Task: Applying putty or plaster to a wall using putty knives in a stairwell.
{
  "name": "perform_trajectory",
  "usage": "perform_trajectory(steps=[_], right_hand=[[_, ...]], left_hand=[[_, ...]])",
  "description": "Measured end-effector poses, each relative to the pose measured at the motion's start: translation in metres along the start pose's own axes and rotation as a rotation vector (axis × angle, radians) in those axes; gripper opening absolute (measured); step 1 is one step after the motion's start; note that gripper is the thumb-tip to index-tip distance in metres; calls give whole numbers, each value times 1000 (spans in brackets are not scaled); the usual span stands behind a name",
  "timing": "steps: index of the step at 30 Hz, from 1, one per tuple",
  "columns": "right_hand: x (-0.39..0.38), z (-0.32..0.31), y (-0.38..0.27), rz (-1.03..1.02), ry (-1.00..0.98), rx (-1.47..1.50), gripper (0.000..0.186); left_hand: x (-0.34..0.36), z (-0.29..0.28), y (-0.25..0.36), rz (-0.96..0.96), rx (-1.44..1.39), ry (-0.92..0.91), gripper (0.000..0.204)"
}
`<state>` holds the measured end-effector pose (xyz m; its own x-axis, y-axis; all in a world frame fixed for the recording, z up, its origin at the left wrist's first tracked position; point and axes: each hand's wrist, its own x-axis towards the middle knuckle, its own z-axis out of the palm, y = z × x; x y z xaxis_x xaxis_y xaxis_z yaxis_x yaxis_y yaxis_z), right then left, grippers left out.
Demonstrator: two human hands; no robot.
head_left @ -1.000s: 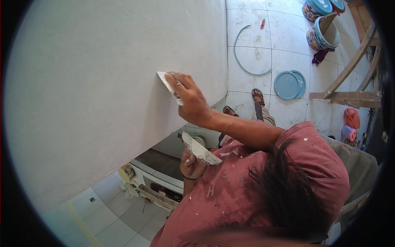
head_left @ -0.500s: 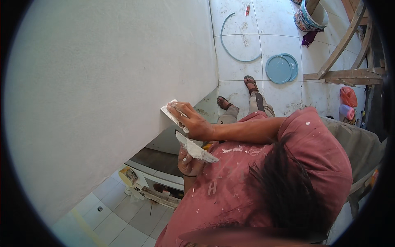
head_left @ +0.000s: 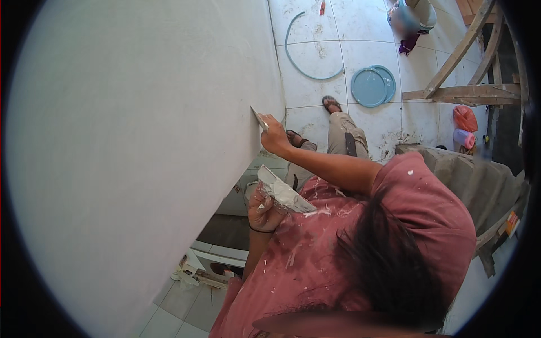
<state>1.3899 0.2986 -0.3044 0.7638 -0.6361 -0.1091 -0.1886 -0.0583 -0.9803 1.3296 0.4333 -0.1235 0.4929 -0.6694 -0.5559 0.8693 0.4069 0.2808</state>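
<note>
My right hand (head_left: 274,135) grips a putty knife (head_left: 260,118) and presses its blade flat against the white plastered wall (head_left: 141,146), close to the wall's edge. Closer to my chest, my left hand (head_left: 262,209) holds a wide flat blade (head_left: 284,193) loaded with white putty, tilted and clear of the wall. White splashes cover my red shirt (head_left: 338,248). My sandalled feet (head_left: 331,104) show on the tiled floor below.
On the white floor tiles lie a curved teal hose (head_left: 307,70), two round teal lids (head_left: 372,86) and buckets (head_left: 411,17). A wooden trestle (head_left: 473,90) stands at the right, above a grey sack (head_left: 473,180). Debris (head_left: 197,276) lies beneath the wall.
My right hand slid the putty knife along the wall from its middle to near its edge. The left hand stayed near my chest with the loaded blade.
</note>
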Motion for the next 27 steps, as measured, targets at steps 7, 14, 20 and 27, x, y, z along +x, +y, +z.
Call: perform_trajectory(steps=[7,14,20,27], right_hand=[[70,15,119,114,-10,-45,56],[145,51,252,269,-3,-66,50],[197,44,357,214,14,-90,50],[175,53,307,227,-9,-13,59]], left_hand=[[58,-27,-7,-1,-136,112,53],[96,-99,-20,20,-274,272,51],[153,-117,-26,-76,-353,234,39],[174,-131,-14,-123,-263,258,36]])
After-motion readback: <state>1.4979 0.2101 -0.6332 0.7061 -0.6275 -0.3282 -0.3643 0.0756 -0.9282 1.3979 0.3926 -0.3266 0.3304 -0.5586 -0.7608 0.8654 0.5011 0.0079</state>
